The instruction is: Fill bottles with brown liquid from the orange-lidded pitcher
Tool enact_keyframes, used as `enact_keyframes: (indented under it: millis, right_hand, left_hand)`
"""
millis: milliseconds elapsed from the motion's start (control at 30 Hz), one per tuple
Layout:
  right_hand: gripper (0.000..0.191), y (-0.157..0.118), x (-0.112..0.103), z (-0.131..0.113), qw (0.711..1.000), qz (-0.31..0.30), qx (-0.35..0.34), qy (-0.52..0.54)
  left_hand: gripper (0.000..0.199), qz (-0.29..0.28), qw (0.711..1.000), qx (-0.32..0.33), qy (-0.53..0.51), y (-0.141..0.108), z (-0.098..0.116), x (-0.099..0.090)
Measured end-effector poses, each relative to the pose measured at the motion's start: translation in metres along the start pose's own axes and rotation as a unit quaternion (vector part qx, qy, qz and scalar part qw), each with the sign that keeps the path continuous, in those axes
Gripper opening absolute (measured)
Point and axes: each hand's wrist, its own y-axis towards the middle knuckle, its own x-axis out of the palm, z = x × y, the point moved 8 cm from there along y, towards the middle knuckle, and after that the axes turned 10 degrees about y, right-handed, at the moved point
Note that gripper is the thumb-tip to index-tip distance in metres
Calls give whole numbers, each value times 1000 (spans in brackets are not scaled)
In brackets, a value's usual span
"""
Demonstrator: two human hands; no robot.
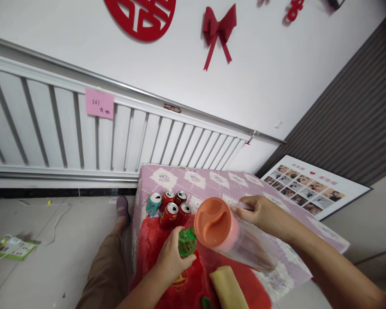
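Observation:
My left hand (172, 255) is wrapped round a small green bottle (187, 242), whose open mouth points up and to the right. Closed on the handle of a clear pitcher (251, 244) is my right hand (255, 210). The pitcher tilts toward the bottle, and the rim of its orange lid (213, 223) is beside the bottle's mouth. Whether liquid passes between them cannot be made out. Behind the bottle several opened red cans (169, 214) and a teal can (153, 204) stand upright.
The table has a pink patterned cloth (223, 179) and a red plastic sheet (151, 240). A rolled yellow cloth (228, 287) lies near the front. Behind are a white radiator (167, 141) and a framed photo board (315, 186). A power strip (14, 248) lies on the floor.

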Motion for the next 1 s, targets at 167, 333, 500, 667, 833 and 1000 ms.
enact_keyframes:
  millis: [167, 333, 500, 667, 833, 1000]
  right_hand:
    - [39, 1, 0, -1, 1000, 5, -1, 1]
    - [38, 0, -1, 0, 1000, 12, 2, 15]
    - [35, -1, 3, 10, 999, 14, 2, 44]
    - [37, -6, 11, 29, 993, 26, 19, 118]
    - [42, -15, 22, 52, 977, 47, 35, 206]
    - [42, -24, 24, 83, 939, 105, 64, 321]
  left_hand:
    - [75, 4, 1000, -2, 4, 0, 1, -2]
    - [73, 9, 1000, 3, -2, 0, 1, -2]
    - [75, 1, 1000, -6, -8, 0, -1, -1]
    - [75, 4, 1000, -4, -5, 0, 0, -2]
    - [73, 6, 1000, -5, -6, 0, -2, -1]
    - [74, 10, 1000, -8, -14, -1, -7, 1]
